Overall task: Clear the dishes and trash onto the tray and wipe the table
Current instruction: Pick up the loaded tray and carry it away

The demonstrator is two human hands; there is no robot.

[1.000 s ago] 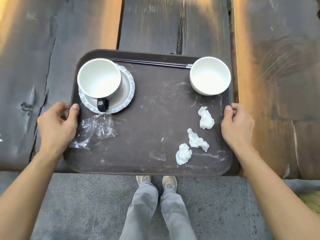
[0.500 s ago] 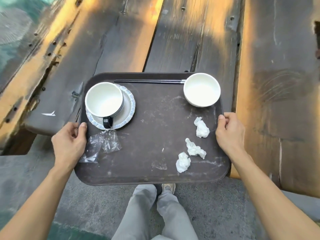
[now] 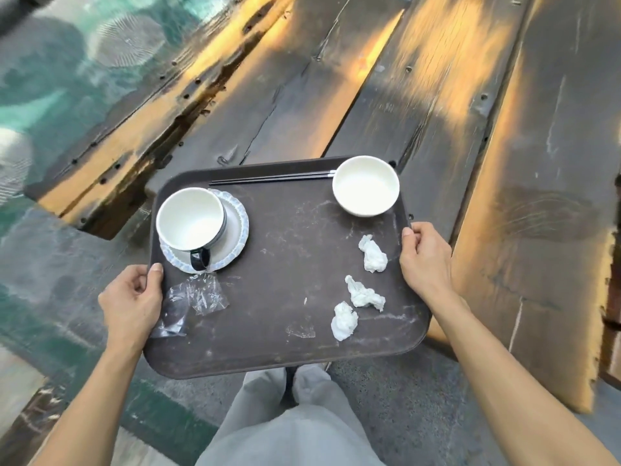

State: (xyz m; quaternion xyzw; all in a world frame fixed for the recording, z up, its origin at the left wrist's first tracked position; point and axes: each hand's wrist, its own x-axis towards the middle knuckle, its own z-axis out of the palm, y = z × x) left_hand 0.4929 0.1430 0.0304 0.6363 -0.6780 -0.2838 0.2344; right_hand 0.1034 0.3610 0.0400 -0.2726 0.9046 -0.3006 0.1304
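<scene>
I hold a dark brown tray (image 3: 285,344) in the air, off the wooden table (image 3: 420,95). My left hand (image 3: 134,301) grips its left edge and my right hand (image 3: 425,260) grips its right edge. On the tray stand a white cup with a dark handle (image 3: 190,223) on a blue-rimmed saucer (image 3: 235,230), a white bowl (image 3: 365,186) at the far right, and black chopsticks (image 3: 268,179) along the far rim. Clear plastic wrap (image 3: 198,294) lies near my left hand. Three crumpled white tissues (image 3: 364,295) lie near my right hand.
The table's dark planks stretch ahead and to the right, its corner (image 3: 94,227) at left. A wet greenish floor (image 3: 50,79) lies to the left. My grey trouser legs (image 3: 295,415) and grey pavement are below the tray.
The tray has come off the table toward me and the view has turned left. Both hands keep the same hold on its edges; the items on it have not shifted.
</scene>
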